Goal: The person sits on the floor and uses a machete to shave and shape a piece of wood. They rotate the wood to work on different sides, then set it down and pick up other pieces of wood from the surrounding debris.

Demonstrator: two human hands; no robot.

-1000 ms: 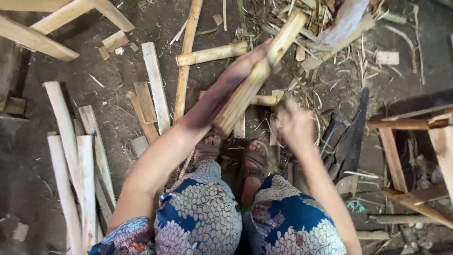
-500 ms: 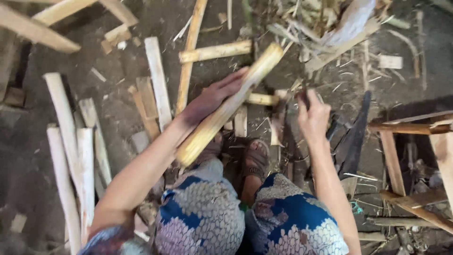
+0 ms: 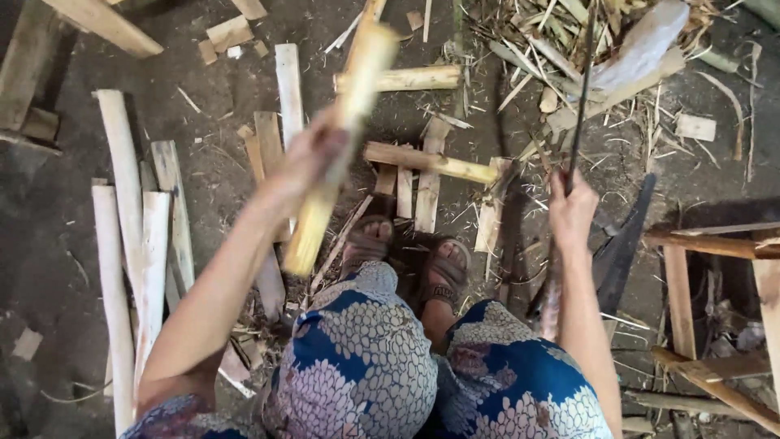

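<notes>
Left hand (image 3: 313, 158) is closed around a pale wood billet (image 3: 337, 146), gripped about mid-length. Billet's long axis runs nearly vertical in the view, tilted slightly: far end up-right near the top edge, near end down-left above the left knee. It's motion-blurred, roughly squared, yellowish raw wood. Half a second ago it lay on a flatter diagonal and further right; now steeper and shifted left.

Right hand (image 3: 571, 211) is fisted on a thin dark rod (image 3: 578, 106), which stands nearly straight up the frame; it sits higher than before. A dark curved blade (image 3: 624, 244) lies just right of that wrist.

Dirt floor (image 3: 49, 244) carries split pale slats (image 3: 122, 236), short offcuts and fibrous shavings (image 3: 536, 49). Sandalled feet (image 3: 406, 252) sit between the scraps.
</notes>
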